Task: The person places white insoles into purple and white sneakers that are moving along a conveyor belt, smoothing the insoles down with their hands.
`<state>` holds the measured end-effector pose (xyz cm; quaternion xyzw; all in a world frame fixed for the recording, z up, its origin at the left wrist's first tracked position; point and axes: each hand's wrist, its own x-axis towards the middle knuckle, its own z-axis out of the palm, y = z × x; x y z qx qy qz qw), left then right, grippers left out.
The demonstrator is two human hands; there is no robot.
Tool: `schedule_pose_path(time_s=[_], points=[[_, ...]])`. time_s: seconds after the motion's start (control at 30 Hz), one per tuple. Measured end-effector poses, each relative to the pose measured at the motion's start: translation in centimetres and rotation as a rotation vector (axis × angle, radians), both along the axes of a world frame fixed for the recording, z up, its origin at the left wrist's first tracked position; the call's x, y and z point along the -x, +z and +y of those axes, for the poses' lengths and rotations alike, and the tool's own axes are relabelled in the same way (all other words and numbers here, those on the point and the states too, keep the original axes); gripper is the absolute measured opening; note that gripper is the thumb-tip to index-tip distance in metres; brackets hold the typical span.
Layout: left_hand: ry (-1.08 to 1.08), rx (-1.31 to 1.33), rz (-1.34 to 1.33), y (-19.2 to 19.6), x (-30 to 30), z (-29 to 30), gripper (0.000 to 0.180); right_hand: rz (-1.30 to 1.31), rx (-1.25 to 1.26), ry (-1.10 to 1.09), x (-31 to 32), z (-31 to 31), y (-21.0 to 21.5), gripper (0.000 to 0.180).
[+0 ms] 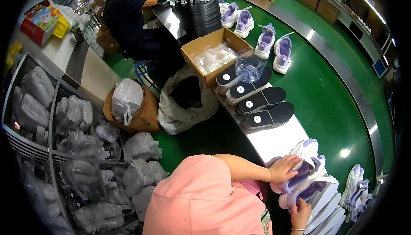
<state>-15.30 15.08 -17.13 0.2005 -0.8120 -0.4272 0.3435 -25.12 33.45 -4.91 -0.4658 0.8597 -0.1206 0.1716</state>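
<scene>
The left hand (284, 168) rests flat on a lilac shoe (305, 166) at the desk (274, 140) edge; the right hand (301, 213) grips a second shoe (312, 191) just below it

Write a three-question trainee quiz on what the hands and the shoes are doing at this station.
1. True or false: the left hand rests flat on the upper white-and-lilac sports shoe.
2. Which does the right hand grip? A) a black foam insole B) the lower white-and-lilac sports shoe C) a clear plastic bag
3. Fill in: the four black foam insoles lie on the metal ledge between the shoes in hand and the open ____ box.

Key: 1 true; 2 B; 3 cardboard.
</scene>
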Motion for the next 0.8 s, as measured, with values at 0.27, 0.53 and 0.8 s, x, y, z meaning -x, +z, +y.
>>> schedule_pose_path(time_s=[0.27,0.53,0.8], points=[[0.005,0.005,0.015,0.1,-0.2,0.0,0.056,-0.267,-0.105,0.039,1.4,-1.6,-2.7,0.027],[0.015,0.003,-0.027,0.3,-0.1,0.5,0.057,-0.295,-0.102,0.083,0.3,-2.1,-1.2,0.032],[-0.046,-0.129,-0.195,1.6,-0.7,-1.4,0.058,-0.487,-0.232,-0.122,3.0,-6.3,-0.8,0.047]])
